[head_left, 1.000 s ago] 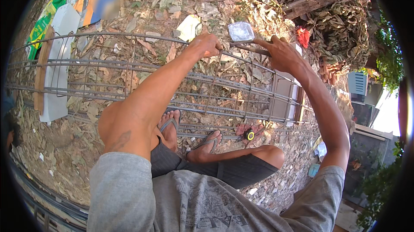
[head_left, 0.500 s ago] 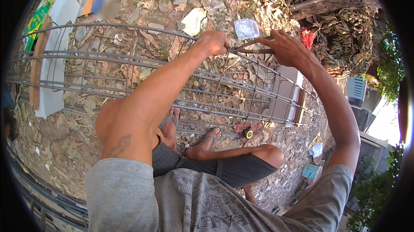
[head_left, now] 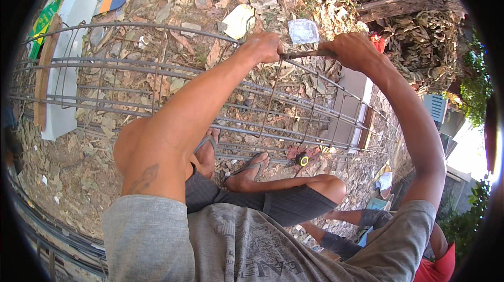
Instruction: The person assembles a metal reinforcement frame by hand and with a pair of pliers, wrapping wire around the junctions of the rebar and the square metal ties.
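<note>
A long cage of steel reinforcing bars with thin bent stirrups stretches across in front of me. My left hand is closed around the far top bar, at a stirrup crossing; its fingertips are hidden. My right hand grips the dark handles of a pair of pincers, which are squeezed together. The jaws meet the bar right beside my left hand. Whether tie wire is between them is too small to tell.
The cage rests on a white block with a wooden strip at left and a grey block at right. A tape measure lies near my feet. At lower right is another person in a red top.
The pincers' handles were spread apart and are now squeezed together in my right hand. My left hand stays at the bar. Another person has come into view at lower right.
</note>
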`<act>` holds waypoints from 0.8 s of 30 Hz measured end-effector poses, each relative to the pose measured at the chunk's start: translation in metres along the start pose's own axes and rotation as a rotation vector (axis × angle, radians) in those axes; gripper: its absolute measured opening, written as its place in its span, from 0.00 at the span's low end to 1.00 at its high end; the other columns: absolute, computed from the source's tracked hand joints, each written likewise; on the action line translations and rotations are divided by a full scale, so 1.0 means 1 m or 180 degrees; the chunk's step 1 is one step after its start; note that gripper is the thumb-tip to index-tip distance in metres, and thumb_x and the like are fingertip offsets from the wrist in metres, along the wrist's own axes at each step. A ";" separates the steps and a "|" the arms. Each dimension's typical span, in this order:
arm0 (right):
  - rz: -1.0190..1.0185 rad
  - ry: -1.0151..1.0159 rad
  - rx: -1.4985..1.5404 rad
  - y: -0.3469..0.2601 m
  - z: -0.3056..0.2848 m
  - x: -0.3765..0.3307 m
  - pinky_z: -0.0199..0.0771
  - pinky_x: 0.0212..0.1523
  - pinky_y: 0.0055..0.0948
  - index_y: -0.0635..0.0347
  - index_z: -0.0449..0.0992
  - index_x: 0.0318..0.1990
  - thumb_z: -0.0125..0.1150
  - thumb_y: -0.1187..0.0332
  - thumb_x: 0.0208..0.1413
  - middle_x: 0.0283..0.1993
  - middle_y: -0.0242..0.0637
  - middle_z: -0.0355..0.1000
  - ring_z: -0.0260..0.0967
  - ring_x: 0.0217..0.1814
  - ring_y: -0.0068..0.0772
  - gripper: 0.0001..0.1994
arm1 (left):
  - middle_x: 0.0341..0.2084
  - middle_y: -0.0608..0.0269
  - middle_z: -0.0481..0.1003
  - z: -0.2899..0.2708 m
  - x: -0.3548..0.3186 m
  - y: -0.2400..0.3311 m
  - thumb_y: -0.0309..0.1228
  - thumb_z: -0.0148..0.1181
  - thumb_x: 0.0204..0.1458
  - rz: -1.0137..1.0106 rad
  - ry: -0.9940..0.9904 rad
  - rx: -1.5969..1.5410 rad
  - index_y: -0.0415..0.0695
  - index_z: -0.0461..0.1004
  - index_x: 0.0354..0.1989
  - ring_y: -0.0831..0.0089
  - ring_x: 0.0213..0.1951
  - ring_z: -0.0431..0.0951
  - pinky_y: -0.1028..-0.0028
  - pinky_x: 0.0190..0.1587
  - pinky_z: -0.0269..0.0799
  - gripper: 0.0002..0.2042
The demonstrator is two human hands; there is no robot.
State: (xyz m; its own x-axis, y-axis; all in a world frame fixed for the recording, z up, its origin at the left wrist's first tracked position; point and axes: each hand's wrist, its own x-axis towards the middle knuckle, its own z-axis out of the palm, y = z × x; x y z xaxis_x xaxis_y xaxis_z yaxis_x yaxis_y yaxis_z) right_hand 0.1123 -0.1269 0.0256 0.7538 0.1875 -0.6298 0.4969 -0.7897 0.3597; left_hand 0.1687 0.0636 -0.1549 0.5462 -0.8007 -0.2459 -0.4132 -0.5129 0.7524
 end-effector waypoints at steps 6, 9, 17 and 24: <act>-0.0060 -0.0743 0.0515 0.006 -0.017 0.014 0.77 0.30 0.38 0.53 0.80 0.49 0.73 0.55 0.54 0.31 0.36 0.80 0.78 0.28 0.37 0.19 | 0.42 0.52 0.84 -0.006 -0.007 0.005 0.33 0.67 0.48 -0.0168 -0.0087 -0.0196 0.55 0.85 0.48 0.56 0.45 0.83 0.61 0.51 0.77 0.17; 0.0643 -0.2098 0.2152 0.002 -0.028 0.013 0.76 0.23 0.32 0.61 0.77 0.45 0.76 0.60 0.48 0.28 0.37 0.79 0.77 0.22 0.32 0.21 | 0.41 0.53 0.84 -0.007 -0.011 0.007 0.32 0.67 0.48 -0.0080 -0.0083 -0.0184 0.55 0.85 0.48 0.57 0.43 0.84 0.61 0.50 0.77 0.17; -0.0186 0.0035 0.0822 0.001 0.007 -0.015 0.76 0.31 0.44 0.59 0.68 0.51 0.74 0.62 0.42 0.31 0.41 0.76 0.77 0.29 0.41 0.29 | 0.41 0.51 0.84 -0.010 0.000 -0.002 0.38 0.73 0.43 0.0109 -0.0471 -0.0306 0.49 0.85 0.49 0.58 0.45 0.84 0.64 0.50 0.77 0.21; -0.0228 0.1024 -0.0724 -0.008 0.017 -0.025 0.75 0.49 0.46 0.60 0.70 0.58 0.64 0.51 0.59 0.40 0.41 0.73 0.75 0.43 0.40 0.26 | 0.45 0.49 0.82 -0.009 -0.011 0.005 0.43 0.84 0.28 0.0182 -0.0468 -0.0154 0.42 0.80 0.54 0.55 0.49 0.82 0.63 0.51 0.76 0.39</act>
State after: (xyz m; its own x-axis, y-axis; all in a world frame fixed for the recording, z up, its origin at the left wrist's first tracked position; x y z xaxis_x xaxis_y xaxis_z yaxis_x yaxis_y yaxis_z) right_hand 0.0824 -0.1348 0.0267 0.7919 0.4393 -0.4242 0.6085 -0.6252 0.4887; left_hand 0.1672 0.0727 -0.1429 0.4090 -0.8666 -0.2860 -0.4029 -0.4526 0.7955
